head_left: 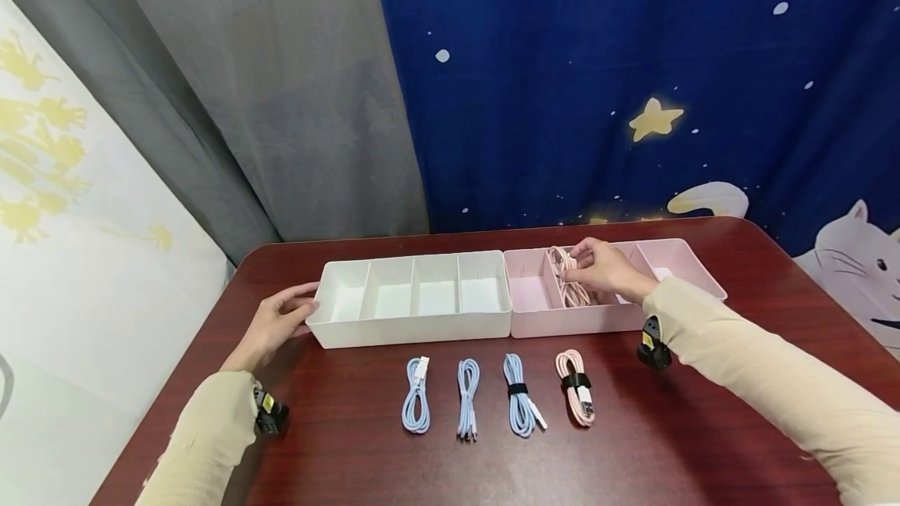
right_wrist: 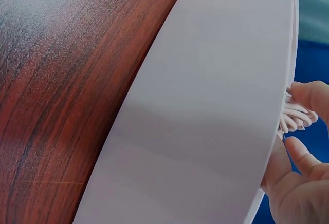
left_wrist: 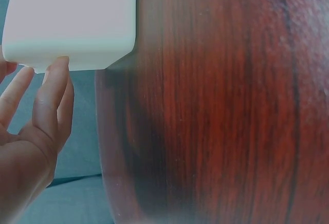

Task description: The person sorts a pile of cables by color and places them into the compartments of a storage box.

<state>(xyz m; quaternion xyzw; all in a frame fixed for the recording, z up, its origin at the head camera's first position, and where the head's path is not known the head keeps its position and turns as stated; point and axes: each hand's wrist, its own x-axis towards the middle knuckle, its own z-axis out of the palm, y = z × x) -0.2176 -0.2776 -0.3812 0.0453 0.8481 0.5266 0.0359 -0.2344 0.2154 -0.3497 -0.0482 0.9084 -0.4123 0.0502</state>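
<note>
My left hand (head_left: 270, 322) touches the left end of a white divided storage box (head_left: 415, 332) with its fingertips. In the left wrist view, the fingers (left_wrist: 47, 103) lie fairly straight against the box's end wall. Beside it, end to end, is a pink divided storage box (head_left: 573, 324). My right hand (head_left: 605, 268) reaches into the pink box and pinches a coiled pink cable (head_left: 562, 260), which stands up above the rim in the second compartment from the left. The right wrist view shows the cable's loops (right_wrist: 298, 117) between thumb and fingers, partly hidden by the box wall.
In front of the boxes lie three coiled blue cables: one (head_left: 416, 397) at left, one (head_left: 467, 397) in the middle, one (head_left: 519, 397) with a black strap. A strapped pink cable (head_left: 576, 389) lies right of them. Curtains (head_left: 527, 84) hang behind the brown table (head_left: 366, 459).
</note>
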